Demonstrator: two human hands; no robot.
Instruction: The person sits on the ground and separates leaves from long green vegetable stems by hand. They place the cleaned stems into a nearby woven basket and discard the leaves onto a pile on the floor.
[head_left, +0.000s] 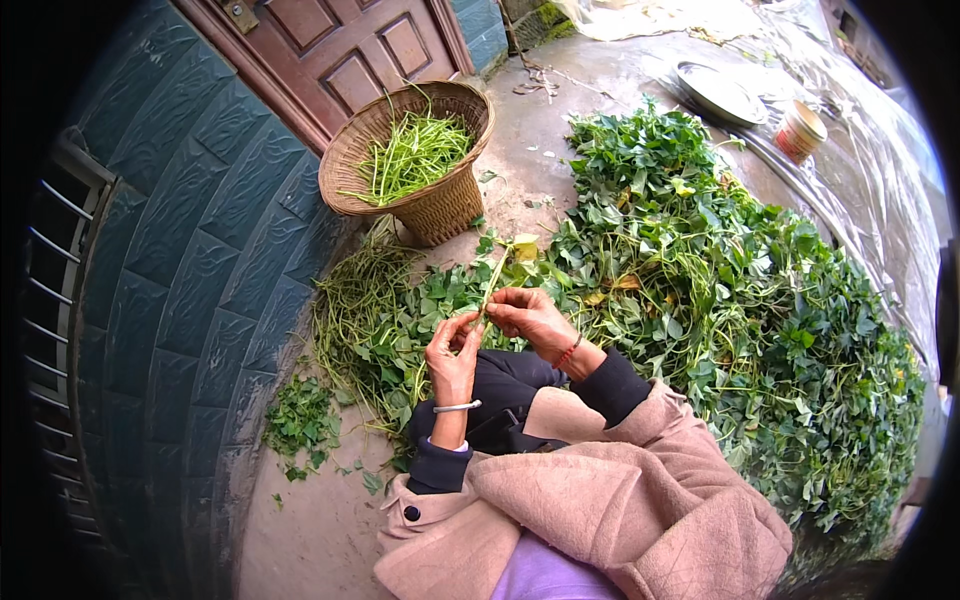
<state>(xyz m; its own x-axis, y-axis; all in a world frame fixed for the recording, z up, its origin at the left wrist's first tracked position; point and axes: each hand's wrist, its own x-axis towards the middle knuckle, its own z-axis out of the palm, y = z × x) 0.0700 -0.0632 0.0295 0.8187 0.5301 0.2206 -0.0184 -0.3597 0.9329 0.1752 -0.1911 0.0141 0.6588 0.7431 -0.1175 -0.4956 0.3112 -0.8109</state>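
Observation:
Between the fingertips of both hands is a thin pale green leaf stalk. My left hand, with a silver bangle at its wrist, pinches the stalk's lower end. My right hand, a red bracelet on its wrist, grips it slightly higher, close beside the left. Beyond the hands stands a flared wicker basket holding a heap of bare green stalks. A large pile of leafy green vines spreads to the right and under the hands. Thin stripped vines lie left of it, below the basket.
A tiled wall with a barred window runs along the left, and a brown panelled door is behind the basket. A small leaf heap lies on the concrete. At the upper right are a round metal tray, a tub and plastic sheeting.

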